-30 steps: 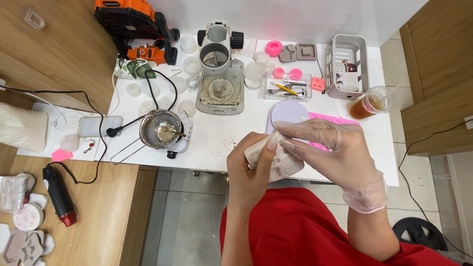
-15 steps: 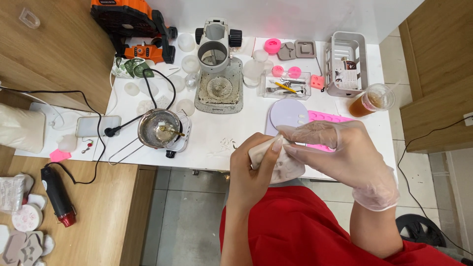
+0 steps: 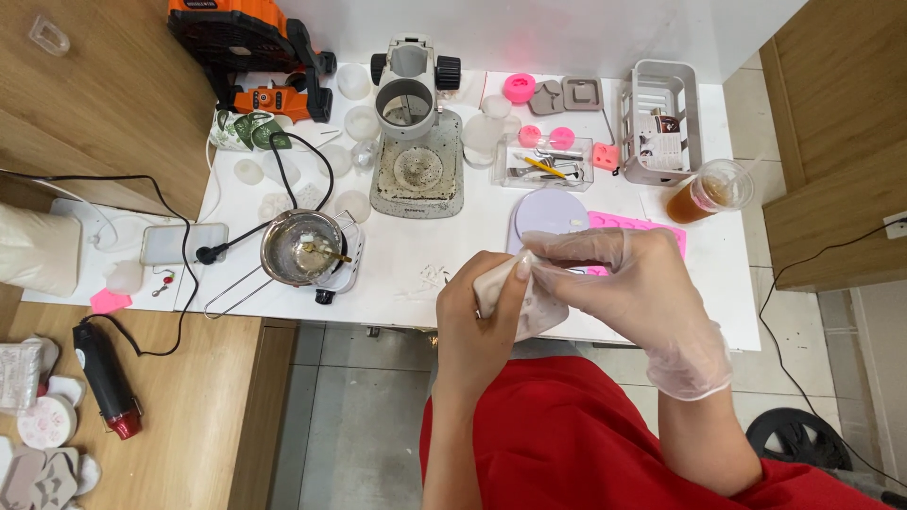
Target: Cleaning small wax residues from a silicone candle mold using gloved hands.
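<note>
A white tabletop (image 3: 416, 269) is set against wooden panels above a grey tiled floor (image 3: 359, 425). Before the microscope stand (image 3: 416, 132), a crumpled white glove (image 3: 529, 302) is clamped between left hand (image 3: 477, 326) and gloved right hand (image 3: 633, 283).

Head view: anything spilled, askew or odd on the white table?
Small white crumbs or flakes lie scattered on the white table just right of the metal pot. Only the right hand is gloved; the left hand is bare.
</note>
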